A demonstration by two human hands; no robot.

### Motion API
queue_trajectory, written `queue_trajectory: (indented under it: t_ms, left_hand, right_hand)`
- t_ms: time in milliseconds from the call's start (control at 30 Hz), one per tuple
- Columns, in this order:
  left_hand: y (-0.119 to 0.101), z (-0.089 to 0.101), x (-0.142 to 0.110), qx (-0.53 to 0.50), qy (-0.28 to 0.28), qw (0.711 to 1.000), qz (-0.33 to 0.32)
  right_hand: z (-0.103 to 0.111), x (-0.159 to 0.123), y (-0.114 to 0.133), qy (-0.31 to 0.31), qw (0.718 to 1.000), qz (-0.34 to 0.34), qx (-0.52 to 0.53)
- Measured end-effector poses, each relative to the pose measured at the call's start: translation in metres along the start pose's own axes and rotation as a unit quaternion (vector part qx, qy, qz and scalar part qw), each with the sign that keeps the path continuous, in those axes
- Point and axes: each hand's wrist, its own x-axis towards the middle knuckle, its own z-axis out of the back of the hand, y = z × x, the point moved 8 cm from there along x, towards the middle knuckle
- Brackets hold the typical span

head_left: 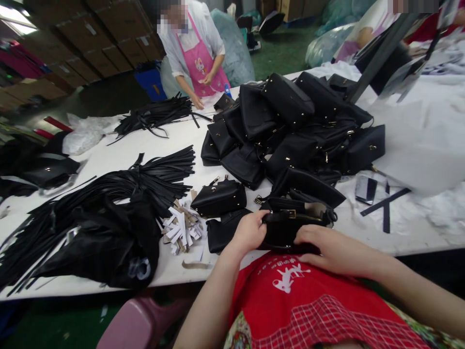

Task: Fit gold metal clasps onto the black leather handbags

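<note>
A black handbag [278, 231] with a gold buckle lies at the table's front edge, against the red apron. My left hand [251, 230] is closed on the black strap at the bag's left end. My right hand [319, 242] grips the bag's near side, fingers on top and thumb lower down; part of its grip is hidden. Just left of this bag are another black bag [221, 232] lying flat and a small black bag [220, 198] with gold fittings. Behind them rises a large heap of black handbags [290, 140].
Black strap bundles [160, 174] and a black plastic bag [109, 242] cover the left side. Paper strips [182, 225] lie nearby. On the right are a phone-like dark object [365, 189] and crossed black strips [386, 208]. A co-worker in a pink apron [203, 63] stands across the table.
</note>
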Motion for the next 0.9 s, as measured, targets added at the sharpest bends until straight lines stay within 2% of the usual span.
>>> queue_trajectory:
  t_ms: [33, 100, 133, 167, 233, 367, 433, 500, 600, 667, 733, 800, 900]
  left_hand:
    - [-0.006, -0.003, -0.011, -0.013, 0.005, 1.0, -0.026]
    - [-0.016, -0.008, -0.035, -0.045, -0.003, 0.997, -0.067]
    - [-0.019, -0.01, -0.045, -0.057, -0.01, 0.995, -0.081]
    - [-0.02, -0.012, -0.054, -0.063, -0.018, 0.994, -0.09]
    - [-0.023, -0.016, -0.066, -0.06, -0.024, 0.993, -0.097]
    - [-0.032, -0.024, -0.079, -0.035, 0.008, 0.992, -0.117]
    - [-0.038, -0.027, -0.085, -0.017, 0.029, 0.991, -0.13]
    - [-0.039, -0.029, -0.091, 0.0, 0.042, 0.99, -0.135]
    - [-0.031, -0.029, -0.097, 0.008, 0.045, 0.993, -0.111]
    - [-0.02, -0.027, -0.099, -0.001, 0.053, 0.996, -0.072]
    - [-0.01, -0.021, -0.1, -0.021, 0.056, 0.998, -0.026]
    - [-0.006, -0.011, -0.1, -0.057, 0.04, 0.998, 0.001]
    - [-0.008, 0.008, -0.098, -0.135, -0.025, 0.99, 0.009]
  right_hand:
    - [0.02, -0.007, -0.012, -0.047, 0.998, -0.016, 0.032]
    - [0.059, -0.021, -0.045, -0.162, 0.983, -0.082, 0.031]
    - [0.072, -0.027, -0.062, -0.203, 0.972, -0.119, 0.013]
    - [0.079, -0.029, -0.077, -0.217, 0.965, -0.149, -0.003]
    - [0.075, -0.022, -0.099, -0.181, 0.967, -0.179, -0.007]
    - [0.055, 0.015, -0.114, -0.085, 0.977, -0.195, 0.002]
    - [0.053, 0.03, -0.123, -0.065, 0.97, -0.234, 0.012]
    - [0.053, 0.042, -0.129, -0.069, 0.962, -0.25, 0.085]
    - [0.051, 0.052, -0.119, -0.094, 0.938, -0.167, 0.29]
    - [0.05, 0.05, -0.101, -0.114, 0.926, -0.09, 0.349]
    - [0.048, 0.041, -0.071, -0.137, 0.947, -0.007, 0.291]
    - [0.042, 0.029, -0.034, -0.146, 0.974, 0.075, 0.157]
    - [0.029, 0.015, 0.008, -0.147, 0.978, 0.147, -0.035]
